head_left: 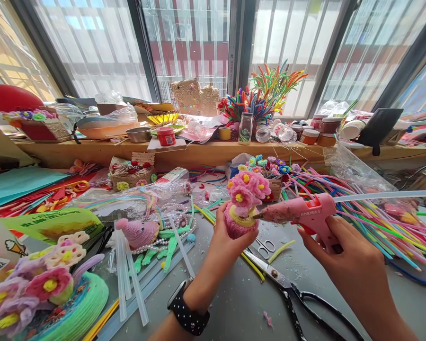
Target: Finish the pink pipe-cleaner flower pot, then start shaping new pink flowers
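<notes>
My left hand [227,237] is wrapped around a small pink fuzzy pot [234,226] with a yellow rim. Pink fuzzy flowers [245,189] with yellow centres rise from its top. In my right hand [351,260] is a pink hot glue gun [315,213], gripped by its handle, with a long clear glue stick [386,194] running out of its back. The nozzle tip meets the yellow rim of the pot or sits just beside it; I cannot tell which. Below the hands lie black-handled shears [284,279] and small scissors [264,246].
Loose pipe cleaners [358,222] spread over the right side. Spare glue sticks [128,279], a pink crocheted piece [138,233] and a green fuzzy basket of flowers [88,303] lie to the left. Jars and a glass bottle [245,129] line the ledge under the windows.
</notes>
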Demonstrator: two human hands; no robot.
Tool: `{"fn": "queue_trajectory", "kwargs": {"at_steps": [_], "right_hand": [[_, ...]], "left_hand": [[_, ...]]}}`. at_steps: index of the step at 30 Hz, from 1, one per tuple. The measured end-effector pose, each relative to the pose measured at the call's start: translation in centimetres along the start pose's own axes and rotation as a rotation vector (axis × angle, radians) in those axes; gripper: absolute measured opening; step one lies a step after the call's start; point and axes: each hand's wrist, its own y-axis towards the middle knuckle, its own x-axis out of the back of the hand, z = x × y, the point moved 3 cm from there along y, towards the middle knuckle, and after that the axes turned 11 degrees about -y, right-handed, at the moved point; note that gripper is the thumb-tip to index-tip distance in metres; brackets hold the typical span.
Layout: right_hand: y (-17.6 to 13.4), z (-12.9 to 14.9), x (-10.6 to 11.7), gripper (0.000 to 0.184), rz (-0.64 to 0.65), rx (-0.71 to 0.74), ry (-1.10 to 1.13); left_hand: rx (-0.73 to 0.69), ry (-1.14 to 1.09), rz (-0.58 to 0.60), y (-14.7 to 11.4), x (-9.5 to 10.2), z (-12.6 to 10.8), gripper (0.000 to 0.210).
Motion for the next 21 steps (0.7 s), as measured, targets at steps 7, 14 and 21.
{"fn": "queue_trajectory", "kwargs": {"at_steps": [7, 14, 21], "right_hand": [[-0.02, -0.08, 0.1, 0.02, -0.001, 0.02, -0.015], [-0.12, -0.39, 0.01, 0.02, 0.031, -0.018, -0.004], [-0.06, -0.36, 0.11, 0.019, 0.017, -0.012, -0.005]], "left_hand": [[0.008, -0.005, 0.005, -0.06, -0.07, -0.1, 0.079], [0.01, -0.002, 0.005, -0.05, 0.01, -0.07, 0.079], [0.013, -0.027, -0.013, -0.02, 0.1, 0.18, 0.08]]}}
